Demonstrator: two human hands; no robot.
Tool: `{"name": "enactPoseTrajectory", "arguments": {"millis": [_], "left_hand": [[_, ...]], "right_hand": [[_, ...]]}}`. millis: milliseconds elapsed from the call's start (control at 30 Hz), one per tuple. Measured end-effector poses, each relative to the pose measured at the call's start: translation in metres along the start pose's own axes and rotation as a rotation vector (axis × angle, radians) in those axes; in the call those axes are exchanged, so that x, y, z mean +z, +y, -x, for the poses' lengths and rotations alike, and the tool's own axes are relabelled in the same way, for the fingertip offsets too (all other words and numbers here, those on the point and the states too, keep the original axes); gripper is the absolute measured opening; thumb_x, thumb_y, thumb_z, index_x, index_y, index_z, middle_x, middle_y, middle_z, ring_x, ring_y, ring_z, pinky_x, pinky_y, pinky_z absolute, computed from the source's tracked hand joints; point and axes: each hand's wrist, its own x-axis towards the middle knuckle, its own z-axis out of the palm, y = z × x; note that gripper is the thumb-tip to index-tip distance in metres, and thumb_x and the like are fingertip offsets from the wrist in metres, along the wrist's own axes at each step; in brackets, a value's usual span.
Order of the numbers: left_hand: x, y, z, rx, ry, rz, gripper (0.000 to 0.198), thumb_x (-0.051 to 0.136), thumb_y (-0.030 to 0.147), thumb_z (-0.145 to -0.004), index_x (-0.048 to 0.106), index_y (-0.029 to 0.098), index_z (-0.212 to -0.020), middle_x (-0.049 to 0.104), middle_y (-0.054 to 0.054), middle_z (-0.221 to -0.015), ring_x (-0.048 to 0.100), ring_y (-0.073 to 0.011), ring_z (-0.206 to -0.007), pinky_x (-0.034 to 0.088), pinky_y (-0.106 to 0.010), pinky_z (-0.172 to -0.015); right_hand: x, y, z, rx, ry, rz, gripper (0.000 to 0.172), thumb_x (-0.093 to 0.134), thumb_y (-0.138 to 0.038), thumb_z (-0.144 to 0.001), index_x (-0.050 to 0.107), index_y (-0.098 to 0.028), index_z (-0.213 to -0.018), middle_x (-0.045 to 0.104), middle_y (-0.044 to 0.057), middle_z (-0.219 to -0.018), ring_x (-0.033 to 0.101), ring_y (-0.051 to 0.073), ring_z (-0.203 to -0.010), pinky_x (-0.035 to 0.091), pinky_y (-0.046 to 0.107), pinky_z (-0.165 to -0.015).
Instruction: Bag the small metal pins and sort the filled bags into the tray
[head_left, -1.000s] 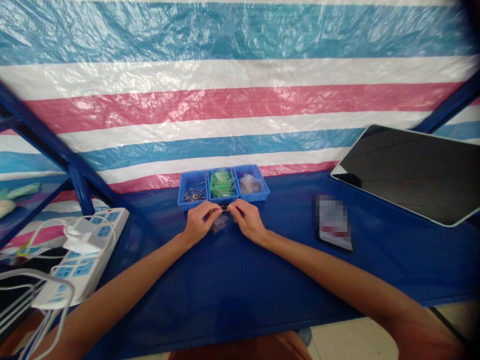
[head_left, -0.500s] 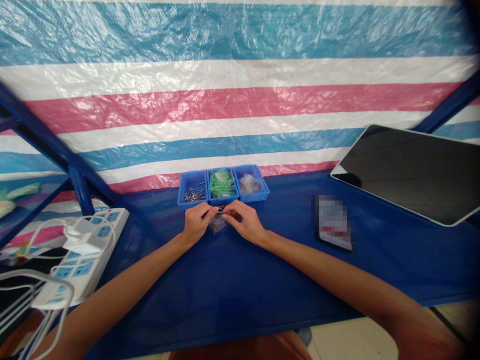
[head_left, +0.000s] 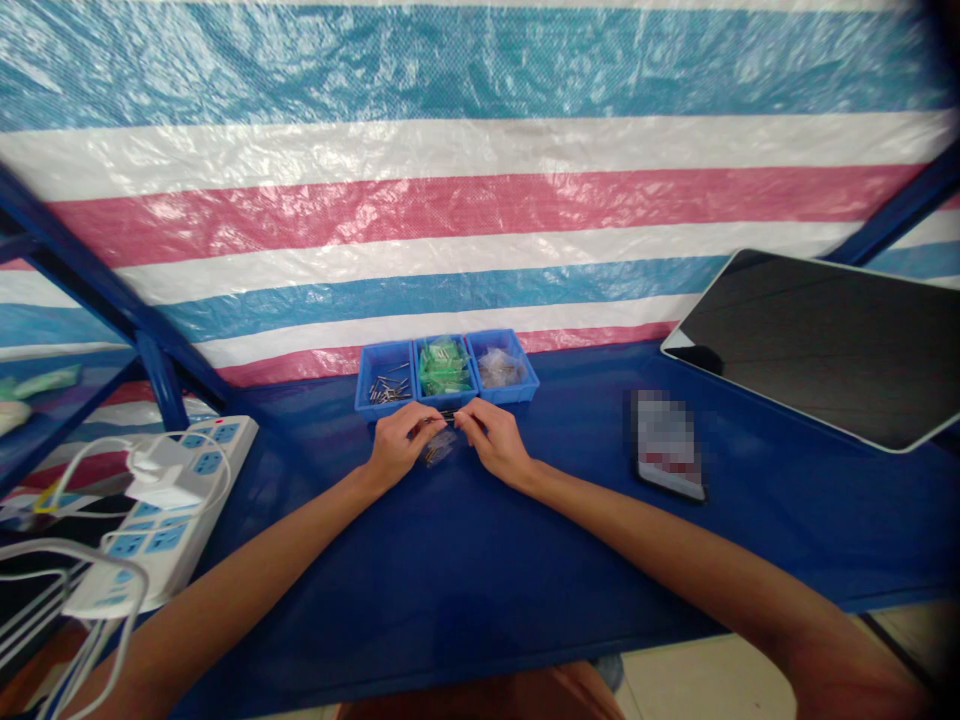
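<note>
My left hand (head_left: 397,440) pinches one end of a thin, dark metal rod (head_left: 448,415), its exact kind too small to tell. At the other end, my right hand (head_left: 495,440) is closed on it with thumb and fingertips. Just below the rod, a small clear plastic bag (head_left: 439,449) with small parts in it lies on the blue table (head_left: 420,580). Right behind my hands stand three blue bins in a row: the left bin (head_left: 363,385) has loose metal pins, the middle one (head_left: 448,400) green packets (head_left: 444,365), the right one (head_left: 531,383) clear plastic bags (head_left: 500,368).
A white power strip (head_left: 180,540) with plugs and cables lies at the left. To the right are a phone (head_left: 667,445), blurred out, and a large dark-screened tablet or monitor (head_left: 825,340). A striped plastic sheet (head_left: 480,200) hangs behind, between blue frame bars (head_left: 161,375).
Both hands have shifted slightly, the right one a little to the right. The fingertips are a bit farther apart, and the rod and the bag beneath show more plainly.
</note>
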Motion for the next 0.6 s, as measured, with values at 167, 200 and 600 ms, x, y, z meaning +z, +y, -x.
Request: {"name": "enactPoseTrajectory", "arguments": {"millis": [167, 200, 600], "left_hand": [[-0.0009, -0.0024, 0.0002, -0.055, 0.039, -0.055, 0.022, 0.053, 0.031, -0.089, 0.065, 0.016, -0.077, 0.063, 0.0, -0.065, 0.056, -0.0096, -0.058, 0.043, -0.021, -0.06], [-0.0012, -0.0027, 0.0002, -0.07, 0.043, -0.056, 0.024, 0.053, 0.032, -0.089, 0.065, 0.016, -0.076, 0.062, 0.0, -0.063, 0.056, -0.0097, -0.057, 0.043, -0.021, -0.06], [-0.0029, 0.0002, -0.0006, -0.096, 0.023, 0.0, 0.023, 0.052, 0.034, -0.089, 0.063, 0.015, -0.081, 0.063, 0.0, -0.067, 0.055, -0.0085, -0.055, 0.044, -0.02, -0.058]], "right_hand": [[0.0006, -0.0018, 0.0008, -0.009, 0.001, -0.023, 0.023, 0.045, -0.035, -0.093, 0.061, -0.019, -0.09, 0.061, 0.003, -0.077, 0.055, 0.014, -0.067, 0.043, 0.027, -0.065], [0.0009, -0.0022, 0.0012, -0.019, -0.005, -0.025, 0.021, 0.047, -0.036, -0.092, 0.061, -0.02, -0.094, 0.061, 0.003, -0.078, 0.054, 0.015, -0.066, 0.044, 0.027, -0.064], [-0.0017, -0.0043, -0.0002, -0.083, -0.037, 0.0, 0.026, 0.042, -0.034, -0.094, 0.059, -0.019, -0.081, 0.056, 0.003, -0.074, 0.053, 0.015, -0.068, 0.043, 0.027, -0.066]]}}
